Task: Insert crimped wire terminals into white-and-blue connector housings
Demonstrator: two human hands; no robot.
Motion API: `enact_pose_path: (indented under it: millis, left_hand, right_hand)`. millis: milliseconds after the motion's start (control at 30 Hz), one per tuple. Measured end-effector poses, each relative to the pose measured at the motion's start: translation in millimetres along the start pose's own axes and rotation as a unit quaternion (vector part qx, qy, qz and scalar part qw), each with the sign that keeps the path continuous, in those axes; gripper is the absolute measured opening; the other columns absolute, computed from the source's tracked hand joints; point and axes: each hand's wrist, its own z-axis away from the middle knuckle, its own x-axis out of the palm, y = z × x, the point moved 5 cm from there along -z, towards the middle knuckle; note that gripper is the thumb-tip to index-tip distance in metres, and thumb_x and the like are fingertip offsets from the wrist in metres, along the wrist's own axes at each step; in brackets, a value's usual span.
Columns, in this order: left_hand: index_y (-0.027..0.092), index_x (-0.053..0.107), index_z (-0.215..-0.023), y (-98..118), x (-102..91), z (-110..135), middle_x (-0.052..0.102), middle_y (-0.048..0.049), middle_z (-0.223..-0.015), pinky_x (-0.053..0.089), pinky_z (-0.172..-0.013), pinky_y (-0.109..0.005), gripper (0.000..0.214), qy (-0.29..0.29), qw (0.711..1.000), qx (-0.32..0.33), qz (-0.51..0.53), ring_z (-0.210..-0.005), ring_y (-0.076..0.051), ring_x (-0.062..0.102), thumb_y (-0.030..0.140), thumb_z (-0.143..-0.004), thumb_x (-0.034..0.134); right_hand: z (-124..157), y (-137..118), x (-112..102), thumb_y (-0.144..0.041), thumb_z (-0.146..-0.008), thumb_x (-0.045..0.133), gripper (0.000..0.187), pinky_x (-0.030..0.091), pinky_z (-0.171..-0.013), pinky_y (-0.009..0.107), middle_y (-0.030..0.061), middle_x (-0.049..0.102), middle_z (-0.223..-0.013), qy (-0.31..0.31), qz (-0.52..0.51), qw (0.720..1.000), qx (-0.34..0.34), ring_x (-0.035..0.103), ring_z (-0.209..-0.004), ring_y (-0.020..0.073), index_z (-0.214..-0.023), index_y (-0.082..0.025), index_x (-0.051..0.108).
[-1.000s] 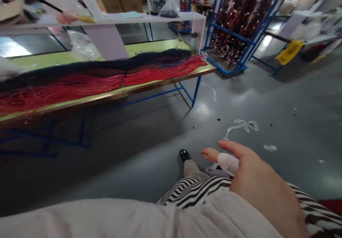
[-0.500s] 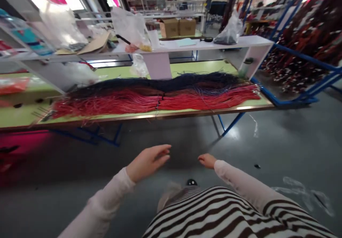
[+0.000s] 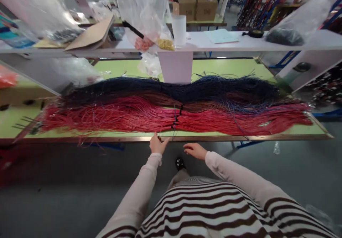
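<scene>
Workshop racks and shelving fill the background, and a long green-topped workbench (image 3: 224,67) runs across in front of the person. The left hand (image 3: 157,145) has its fingers slightly spread and raised to the bench's copper-coloured edge (image 3: 107,139), right under a thick hank of red and dark navy wires (image 3: 133,113). Whether they have hold of a stray strand is too small to tell. The right hand (image 3: 195,151) sits just clear of the bench, open and relaxed, its fingers curving toward the other hand and holding nothing.

Pale sleeves (image 3: 139,181) lead back to a brown-and-white striped top (image 3: 203,209). The wires lie flat along most of the bench, gathered at the middle by black ties (image 3: 177,116). Past them, a white shelf (image 3: 213,42) carries a clear plastic bag (image 3: 141,14) and a white cup (image 3: 179,30), with cardboard boxes (image 3: 195,8) farther back.
</scene>
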Motion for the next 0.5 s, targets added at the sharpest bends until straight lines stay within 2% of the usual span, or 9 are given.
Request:
enact_pose_path:
  millis: [100,200,267,300,367,400,433,467,500]
  left_hand:
    - [0.009,0.040,-0.134,9.0,23.8,-9.8,0.052,-0.0244,-0.129,0.023,-0.108,-0.058,0.095,-0.040,0.999,0.018,0.012,-0.130,-0.042,0.038,0.039,-0.053,0.080]
    - [0.013,0.041,-0.132,17.5,46.8,-4.8,0.053,-0.0204,-0.127,0.033,-0.104,-0.052,0.089,-0.123,0.981,-0.011,0.151,-0.125,-0.036,0.044,0.035,-0.054,0.077]
    - [0.015,0.043,-0.128,15.6,51.1,-0.9,0.059,-0.0167,-0.116,0.045,-0.093,-0.045,0.076,-0.177,0.952,-0.067,0.240,-0.108,-0.029,0.058,0.038,-0.061,0.071]
    - [0.015,0.045,-0.125,11.1,47.0,0.2,0.063,-0.0148,-0.107,0.050,-0.084,-0.042,0.069,-0.201,0.939,-0.092,0.264,-0.093,-0.026,0.064,0.040,-0.064,0.068]
    - [0.013,0.055,-0.111,-6.1,23.9,0.4,0.066,-0.0102,-0.084,0.053,-0.065,-0.037,0.059,-0.251,0.919,-0.130,0.276,-0.064,-0.020,0.064,0.046,-0.064,0.068]
    - [0.012,0.059,-0.100,-18.5,5.3,-0.1,0.066,-0.0085,-0.074,0.051,-0.058,-0.034,0.054,-0.282,0.907,-0.144,0.278,-0.055,-0.018,0.061,0.046,-0.060,0.071]
    - [0.012,0.062,-0.091,-32.5,-17.1,-0.2,0.065,-0.0074,-0.068,0.049,-0.052,-0.032,0.051,-0.322,0.891,-0.161,0.276,-0.049,-0.017,0.059,0.046,-0.056,0.075]
    - [0.014,0.063,-0.086,-46.9,-41.0,2.2,0.065,-0.0058,-0.064,0.047,-0.050,-0.029,0.047,-0.395,0.860,-0.188,0.263,-0.049,-0.016,0.058,0.047,-0.057,0.076]
    - [0.015,0.064,-0.080,-61.1,-71.2,0.9,0.063,-0.0034,-0.058,0.045,-0.047,-0.026,0.044,-0.425,0.847,-0.208,0.244,-0.046,-0.014,0.056,0.050,-0.055,0.077]
  right_hand:
    - [-49.7,-13.8,2.1,-0.022,-0.084,0.050,0.040,0.051,-0.087,0.034,0.0109,0.065,-0.110,0.018,-0.069,0.997,0.025,0.063,-0.090,0.0159,-0.123,-0.015,0.055]
    - [-85.4,-35.9,12.4,-0.025,-0.087,0.049,0.047,0.052,-0.085,0.031,0.0093,0.060,-0.123,-0.004,-0.136,0.990,0.025,0.061,-0.100,0.0146,-0.134,-0.021,0.044]
    - [-105.9,-57.7,18.5,-0.028,-0.087,0.052,0.050,0.053,-0.084,0.029,0.0077,0.056,-0.128,-0.046,-0.180,0.983,0.004,0.061,-0.103,0.0137,-0.136,-0.025,0.041]
    - [-116.2,-70.0,19.3,-0.030,-0.086,0.055,0.053,0.052,-0.086,0.029,0.0076,0.054,-0.131,-0.069,-0.202,0.977,-0.015,0.060,-0.106,0.0137,-0.136,-0.025,0.040]
    - [-137.5,-93.1,14.3,-0.029,-0.083,0.060,0.056,0.050,-0.092,0.031,0.0088,0.052,-0.135,-0.104,-0.218,0.969,-0.061,0.057,-0.111,0.0142,-0.136,-0.024,0.041]
    - [-147.8,-102.2,8.5,-0.028,-0.083,0.059,0.055,0.049,-0.094,0.032,0.0094,0.052,-0.134,-0.110,-0.193,0.971,-0.085,0.056,-0.113,0.0143,-0.135,-0.022,0.042]
    - [-157.3,-108.8,1.0,-0.026,-0.084,0.058,0.051,0.048,-0.095,0.032,0.0097,0.055,-0.131,-0.106,-0.146,0.978,-0.105,0.056,-0.113,0.0142,-0.133,-0.020,0.045]
    - [-165.4,-112.6,-7.7,-0.023,-0.085,0.055,0.047,0.048,-0.096,0.032,0.0094,0.059,-0.126,-0.096,-0.086,0.985,-0.118,0.058,-0.112,0.0140,-0.131,-0.018,0.048]
    - [-171.5,-113.9,-16.9,-0.021,-0.086,0.053,0.042,0.048,-0.096,0.032,0.0089,0.062,-0.121,-0.084,-0.027,0.988,-0.126,0.059,-0.109,0.0141,-0.127,-0.017,0.052]
